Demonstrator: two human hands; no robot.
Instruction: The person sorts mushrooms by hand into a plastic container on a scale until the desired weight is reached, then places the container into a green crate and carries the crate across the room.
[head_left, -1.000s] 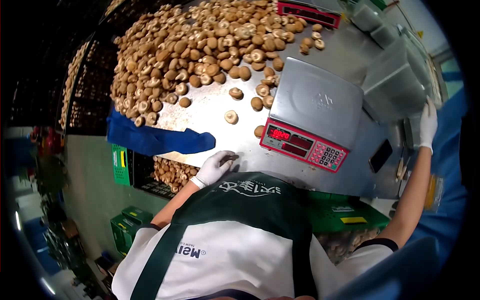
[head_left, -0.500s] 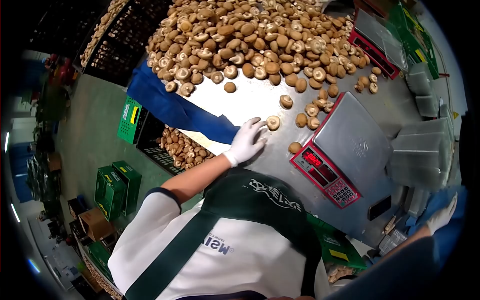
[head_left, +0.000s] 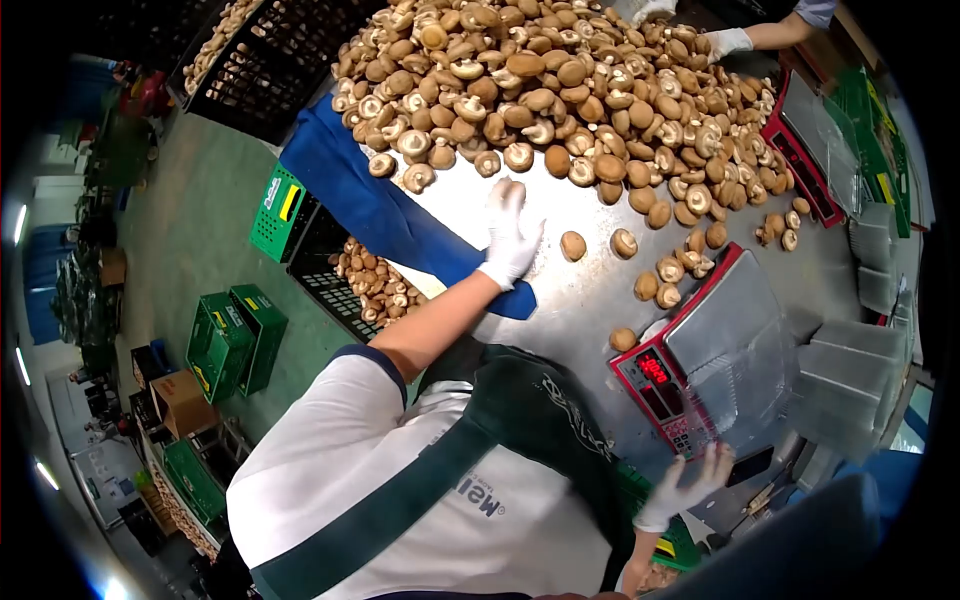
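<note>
My left hand point(head_left: 512, 240), in a white glove, reaches over the metal table with fingers stretched forward and thumb apart. Its fingertips are at a brown mushroom point(head_left: 506, 188) below the big mushroom heap point(head_left: 560, 90). Just right of this hand lies a loose mushroom point(head_left: 573, 246), and another mushroom point(head_left: 624, 243) sits beyond it. My right hand point(head_left: 688, 488), also gloved, is open with fingers spread near the keypad of the red scale point(head_left: 672, 400). A clear plastic tray point(head_left: 745, 365) rests on the scale's plate. Part of the keypad is hidden.
A blue cloth point(head_left: 400, 220) covers the table's left edge. Below stands a black crate of mushrooms point(head_left: 375, 285). Stacked clear trays point(head_left: 855, 375) and a second scale point(head_left: 800, 150) are at right. Another person's gloved hand point(head_left: 728, 43) touches the heap's far side.
My left hand has moved forward to a mushroom near the heap. My right hand has come from the far right to the scale's front; a clear tray is now on the scale, whose display changed.
</note>
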